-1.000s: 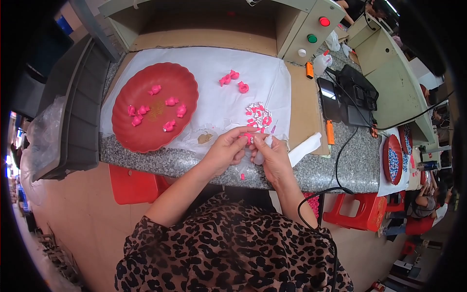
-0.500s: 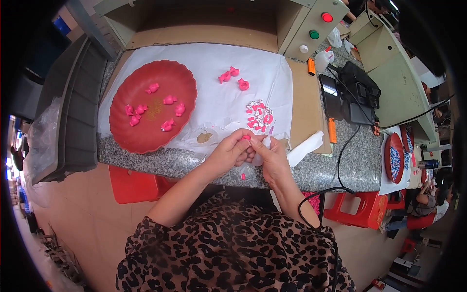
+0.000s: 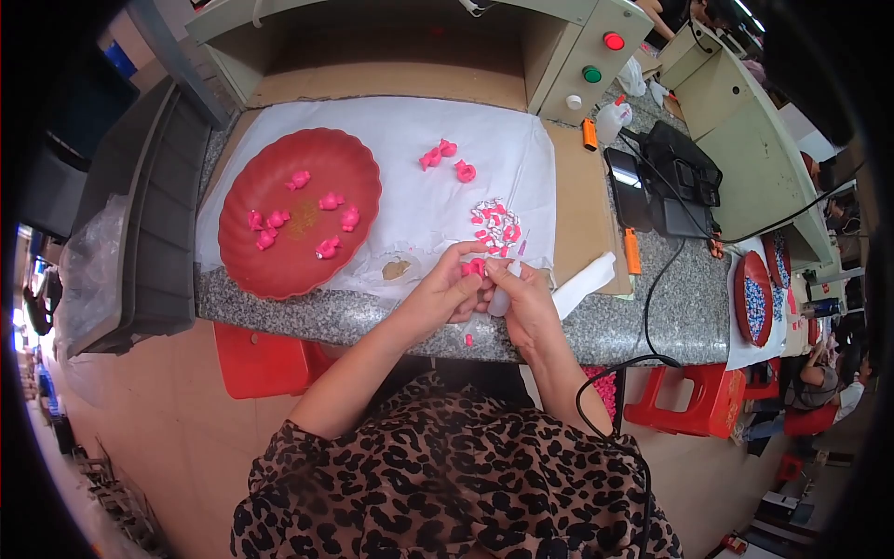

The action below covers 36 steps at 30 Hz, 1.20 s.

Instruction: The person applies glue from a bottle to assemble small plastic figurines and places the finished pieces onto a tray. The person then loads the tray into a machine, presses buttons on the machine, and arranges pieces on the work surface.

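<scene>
My left hand (image 3: 447, 291) is closed round a small pink figurine (image 3: 473, 267), partly hidden by the fingers. Against it, my right hand (image 3: 527, 300) is closed on a translucent squeeze bottle (image 3: 500, 301) with a purple needle tip (image 3: 522, 248) pointing up and away. The right fingertips meet the figurine; whether they also pinch a small part cannot be made out. Just beyond the hands, small pink and white pieces (image 3: 495, 225) lie in a pile on white paper (image 3: 410, 200). A tiny pink piece (image 3: 468, 340) shows at the counter's front edge below my hands.
A red scalloped dish (image 3: 251, 177) with several pink figurines stands at left. More pink figurines (image 3: 465, 171) lie on the paper farther back. At right are a folded white tissue (image 3: 585, 284), orange lighters (image 3: 632, 252), a black bag (image 3: 684, 163) and a cable. A grey bin (image 3: 140, 214) borders the left.
The pink figurine has turned or shifted in my left fingers and shows more. The squeeze bottle stays in my right hand, more of its body visible. The whole view has shifted slightly.
</scene>
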Available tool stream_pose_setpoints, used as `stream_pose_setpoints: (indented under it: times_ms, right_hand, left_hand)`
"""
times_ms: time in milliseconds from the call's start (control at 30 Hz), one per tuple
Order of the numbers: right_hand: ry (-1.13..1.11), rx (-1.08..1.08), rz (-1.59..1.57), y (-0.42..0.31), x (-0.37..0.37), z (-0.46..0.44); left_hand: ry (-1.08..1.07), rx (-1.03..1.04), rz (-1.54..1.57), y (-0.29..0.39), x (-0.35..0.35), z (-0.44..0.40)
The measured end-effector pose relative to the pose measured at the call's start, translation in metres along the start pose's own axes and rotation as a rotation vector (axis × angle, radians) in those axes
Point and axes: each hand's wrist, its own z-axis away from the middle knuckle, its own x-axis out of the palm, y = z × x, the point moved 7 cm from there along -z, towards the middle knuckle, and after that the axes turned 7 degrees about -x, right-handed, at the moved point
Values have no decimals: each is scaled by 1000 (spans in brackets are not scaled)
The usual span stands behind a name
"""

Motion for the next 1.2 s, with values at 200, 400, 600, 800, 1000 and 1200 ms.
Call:
stream_pose_setpoints:
  times_ms: [200, 400, 600, 800, 1000, 1200]
  right_hand:
    - [-9, 8, -14, -1, -3, -1]
    - [-29, 11, 3, -3, -3, 0]
    - [-7, 11, -14, -1, -6, 0]
    - [-34, 12, -35, -2, -8, -1]
    - [-51, 13, -28, -1, -7, -2]
    - [-46, 6, -63, -7, -5, 2]
  left_hand:
    - [-18, -51, 26, -6, -5, 2]
    - [59, -184, 190, -12, -9, 6]
    - [103, -164, 126, -7, -10, 8]
    - [681, 317, -569, 85, -49, 56]
    - [977, 346, -1038, 125, -53, 66]
    - [668, 603, -1263, 93, -26, -41]
